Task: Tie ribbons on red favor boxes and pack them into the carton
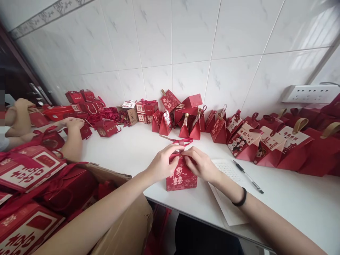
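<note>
A red gift box [183,179] with white Chinese lettering stands upright near the table's front edge. Around the left side of its top are the fingers of my left hand [164,161], pinched at the fastening. My right hand [198,163] grips the same top from the right, thumb and fingertips closed on it. A red ribbon [188,141] loops up just behind my fingertips. The exact spot where the fingers meet the box top is partly hidden by the hands.
Red gift boxes [271,141] line the wall at right. A pen [248,177] and written paper [225,170] lie beside my right forearm. At left stands a cardboard carton [124,216] of boxes [26,170]. Other people's hands [74,123] work at far left. A power strip [309,94] hangs right.
</note>
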Tool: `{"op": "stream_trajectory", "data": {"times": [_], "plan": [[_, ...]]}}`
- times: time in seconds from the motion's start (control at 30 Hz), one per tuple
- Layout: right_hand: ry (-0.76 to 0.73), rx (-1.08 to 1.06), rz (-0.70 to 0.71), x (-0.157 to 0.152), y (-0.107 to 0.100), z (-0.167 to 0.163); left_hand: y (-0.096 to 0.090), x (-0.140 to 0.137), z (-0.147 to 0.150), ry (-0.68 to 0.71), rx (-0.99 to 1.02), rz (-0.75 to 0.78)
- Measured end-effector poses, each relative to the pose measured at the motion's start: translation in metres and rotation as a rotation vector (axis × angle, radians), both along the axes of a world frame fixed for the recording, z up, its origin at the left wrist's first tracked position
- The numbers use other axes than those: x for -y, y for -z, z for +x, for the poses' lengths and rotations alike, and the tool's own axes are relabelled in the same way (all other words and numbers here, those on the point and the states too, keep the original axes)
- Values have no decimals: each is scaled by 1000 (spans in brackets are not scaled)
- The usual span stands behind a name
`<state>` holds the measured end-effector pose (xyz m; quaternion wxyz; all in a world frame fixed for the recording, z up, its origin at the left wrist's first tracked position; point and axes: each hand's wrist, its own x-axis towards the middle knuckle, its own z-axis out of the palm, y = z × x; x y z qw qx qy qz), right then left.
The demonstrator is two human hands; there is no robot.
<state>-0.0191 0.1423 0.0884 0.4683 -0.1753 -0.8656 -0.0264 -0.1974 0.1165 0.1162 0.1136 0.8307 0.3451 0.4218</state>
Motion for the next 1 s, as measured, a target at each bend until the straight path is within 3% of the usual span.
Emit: {"op": "stream_trajectory", "data": {"times": [0.17,0.53,1.0], "plan": [[29,-56,-28,4,11,0,2,0,0,29,-27,70],[8,-97,-47,4,12,-2,2,1,0,10,-25,66],[21,-155,-112,6,14,-1,0,2,1,22,24,-25]]}}
